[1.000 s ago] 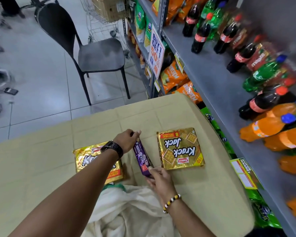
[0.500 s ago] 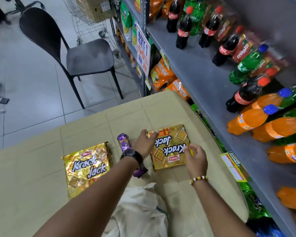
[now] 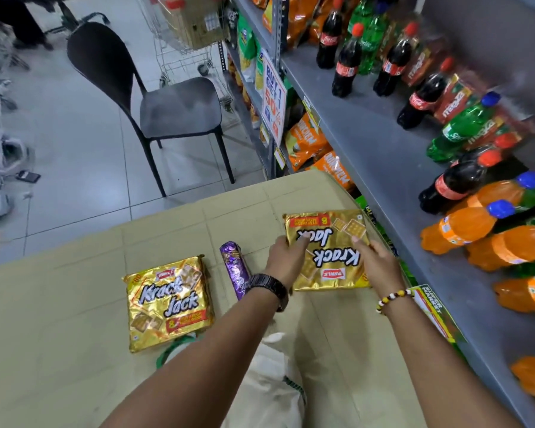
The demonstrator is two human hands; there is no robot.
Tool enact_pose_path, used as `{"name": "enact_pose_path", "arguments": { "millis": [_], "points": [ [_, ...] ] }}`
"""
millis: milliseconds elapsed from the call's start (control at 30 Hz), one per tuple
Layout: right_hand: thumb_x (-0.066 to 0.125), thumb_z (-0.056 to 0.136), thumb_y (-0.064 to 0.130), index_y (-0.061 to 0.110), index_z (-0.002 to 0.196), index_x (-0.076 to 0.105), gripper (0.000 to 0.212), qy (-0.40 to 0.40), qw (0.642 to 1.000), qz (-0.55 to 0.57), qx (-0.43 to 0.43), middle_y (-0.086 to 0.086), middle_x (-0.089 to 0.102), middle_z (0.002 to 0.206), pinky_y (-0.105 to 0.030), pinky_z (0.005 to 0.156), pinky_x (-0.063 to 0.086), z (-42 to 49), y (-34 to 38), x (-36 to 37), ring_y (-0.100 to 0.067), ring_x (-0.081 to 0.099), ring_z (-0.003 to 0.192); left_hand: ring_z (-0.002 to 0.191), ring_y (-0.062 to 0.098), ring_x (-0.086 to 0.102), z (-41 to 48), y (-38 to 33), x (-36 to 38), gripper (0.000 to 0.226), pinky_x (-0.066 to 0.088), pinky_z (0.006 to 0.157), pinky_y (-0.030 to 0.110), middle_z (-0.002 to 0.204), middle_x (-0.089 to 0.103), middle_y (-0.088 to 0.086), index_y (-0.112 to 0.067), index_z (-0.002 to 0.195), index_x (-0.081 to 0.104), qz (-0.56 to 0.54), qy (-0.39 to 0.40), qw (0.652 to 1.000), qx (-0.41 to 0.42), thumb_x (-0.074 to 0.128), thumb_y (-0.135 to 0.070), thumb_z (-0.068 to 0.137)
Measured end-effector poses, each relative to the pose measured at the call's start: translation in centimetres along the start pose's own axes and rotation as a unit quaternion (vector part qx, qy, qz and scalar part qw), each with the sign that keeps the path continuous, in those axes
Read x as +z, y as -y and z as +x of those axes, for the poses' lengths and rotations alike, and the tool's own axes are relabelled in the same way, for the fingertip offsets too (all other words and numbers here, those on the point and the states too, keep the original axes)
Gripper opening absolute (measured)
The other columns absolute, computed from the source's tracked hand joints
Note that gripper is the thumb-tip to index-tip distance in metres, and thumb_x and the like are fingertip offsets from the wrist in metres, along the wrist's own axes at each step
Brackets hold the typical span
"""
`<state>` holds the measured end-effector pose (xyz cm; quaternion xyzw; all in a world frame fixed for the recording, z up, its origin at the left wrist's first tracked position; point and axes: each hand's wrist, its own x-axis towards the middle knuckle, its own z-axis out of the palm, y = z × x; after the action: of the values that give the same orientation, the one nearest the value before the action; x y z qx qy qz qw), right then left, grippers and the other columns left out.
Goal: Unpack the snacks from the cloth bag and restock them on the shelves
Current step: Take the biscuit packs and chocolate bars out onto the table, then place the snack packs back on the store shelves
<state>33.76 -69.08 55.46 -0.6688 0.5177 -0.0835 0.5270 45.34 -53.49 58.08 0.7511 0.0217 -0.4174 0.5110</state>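
A gold Krack Jack pack [image 3: 332,242] is held at the table's right side, by the grey shelf [image 3: 383,156]. My left hand [image 3: 286,257] grips its left edge and my right hand [image 3: 376,264] grips its right edge. A second Krack Jack pack [image 3: 167,301] lies flat to the left. Between the two packs lies a purple biscuit roll [image 3: 236,268], untouched. The white cloth bag [image 3: 269,384] sits at the near edge, partly hidden by my left forearm.
The tan table [image 3: 59,350] stands against the shelf, which carries cola, green and orange soda bottles [image 3: 464,230]. Orange snack bags [image 3: 306,140] fill the lower shelf. A black chair [image 3: 167,109] and a wire trolley [image 3: 186,32] stand on the tiled floor beyond.
Both hands left the purple roll, which now lies on the table, and took hold of the right Krack Jack pack. The pack has shifted toward the shelf.
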Motion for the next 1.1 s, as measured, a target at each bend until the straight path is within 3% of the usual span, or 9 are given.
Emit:
{"name": "enact_pose_path", "arguments": {
  "millis": [167, 300, 500, 600, 667, 800, 900, 1000, 1100],
  "points": [
    [0.066, 0.089, 0.046, 0.014, 0.093, 0.069, 0.032, 0.046, 0.995, 0.036, -0.079, 0.003, 0.069, 0.083, -0.03, 0.064, 0.047, -5.4, 6.5, 3.4, -0.014, 0.062, 0.075, 0.096, 0.022, 0.069, -3.4, -1.7, -7.6, 0.038, 0.059, 0.085, 0.046, 0.112, 0.068, 0.002, -0.027, 0.107, 0.055, -0.028, -0.069, 0.995, 0.062, 0.057, -0.061, 0.088],
    [0.069, 0.089, 0.041, 0.02, 0.091, 0.068, 0.022, 0.133, 0.984, 0.043, -0.112, 0.005, 0.071, 0.088, -0.028, 0.065, 0.049, -10.1, 9.2, 9.6, -0.009, 0.065, 0.079, 0.078, 0.012, 0.066, -5.7, 0.4, -15.8, 0.042, 0.051, 0.057, 0.024, 0.103, 0.07, 0.003, -0.017, 0.112, 0.062, -0.042, -0.151, 0.985, 0.07, 0.056, -0.054, 0.093],
    [0.067, 0.086, 0.051, 0.014, 0.09, 0.068, 0.037, 0.271, 0.954, -0.024, -0.128, -0.005, 0.069, 0.081, -0.033, 0.064, 0.047, -15.2, 8.5, 19.4, -0.016, 0.063, 0.071, 0.109, 0.028, 0.057, -8.1, 6.6, -25.9, 0.067, 0.048, 0.096, 0.046, 0.123, 0.057, 0.006, -0.013, 0.132, 0.052, -0.048, -0.228, 0.972, -0.01, 0.051, -0.066, 0.09],
    [0.061, 0.076, 0.069, 0.008, 0.091, 0.064, 0.063, 0.297, 0.946, -0.076, -0.107, -0.016, 0.063, 0.083, -0.03, 0.059, 0.036, -15.5, 6.8, 22.6, -0.017, 0.054, 0.067, 0.095, 0.02, 0.058, -8.2, 8.6, -27.3, 0.051, 0.048, 0.08, 0.034, 0.11, 0.061, 0.001, -0.015, 0.122, 0.053, -0.071, -0.202, 0.976, -0.034, 0.048, -0.058, 0.095],
    [0.062, 0.082, 0.062, 0.023, 0.079, 0.056, 0.04, 0.296, 0.944, -0.115, -0.088, 0.003, 0.054, 0.073, -0.026, 0.054, 0.033, -15.3, 5.6, 24.0, -0.009, 0.047, 0.064, 0.086, 0.013, 0.061, -7.9, 9.7, -27.7, 0.048, 0.045, 0.069, 0.027, 0.101, 0.065, -0.004, -0.013, 0.117, 0.057, -0.079, -0.175, 0.98, -0.047, 0.047, -0.056, 0.097],
    [0.062, 0.086, 0.058, 0.029, 0.095, 0.059, 0.031, 0.303, 0.932, -0.184, -0.075, 0.014, 0.057, 0.081, -0.026, 0.062, 0.044, -15.1, 3.4, 25.0, -0.008, 0.056, 0.075, 0.108, 0.026, 0.067, -4.6, 14.9, -27.9, 0.091, 0.052, 0.097, 0.048, 0.123, 0.069, 0.003, -0.022, 0.125, 0.061, -0.076, -0.154, 0.982, -0.074, 0.055, -0.089, 0.065],
    [0.056, 0.076, 0.072, 0.026, 0.114, 0.063, 0.06, 0.302, 0.925, -0.216, -0.081, 0.006, 0.068, 0.105, -0.035, 0.083, 0.054, -14.4, 1.9, 25.6, -0.018, 0.065, 0.097, 0.106, 0.025, 0.069, -4.9, 15.3, -27.8, 0.071, 0.051, 0.099, 0.052, 0.116, 0.073, 0.001, -0.027, 0.114, 0.065, -0.051, -0.124, 0.989, -0.062, 0.055, -0.081, 0.07],
    [0.047, 0.086, 0.071, 0.028, 0.116, 0.062, 0.055, 0.307, 0.935, -0.167, -0.056, 0.01, 0.067, 0.105, -0.033, 0.082, 0.053, -14.3, 2.2, 26.0, -0.015, 0.063, 0.101, 0.112, 0.024, 0.065, -6.5, 13.3, -28.3, 0.052, 0.048, 0.104, 0.049, 0.125, 0.067, -0.001, -0.026, 0.115, 0.063, -0.052, -0.121, 0.99, -0.053, 0.051, -0.069, 0.087],
    [0.037, 0.083, 0.085, 0.034, 0.119, 0.063, 0.068, 0.296, 0.951, -0.092, 0.003, 0.012, 0.068, 0.117, -0.038, 0.093, 0.052, -12.4, -0.5, 27.1, -0.015, 0.063, 0.112, 0.117, 0.018, 0.064, -6.0, 14.0, -29.4, 0.072, 0.046, 0.103, 0.044, 0.132, 0.062, -0.007, -0.024, 0.131, 0.056, -0.091, -0.128, 0.985, -0.072, 0.042, -0.079, 0.086]
  ]
}}
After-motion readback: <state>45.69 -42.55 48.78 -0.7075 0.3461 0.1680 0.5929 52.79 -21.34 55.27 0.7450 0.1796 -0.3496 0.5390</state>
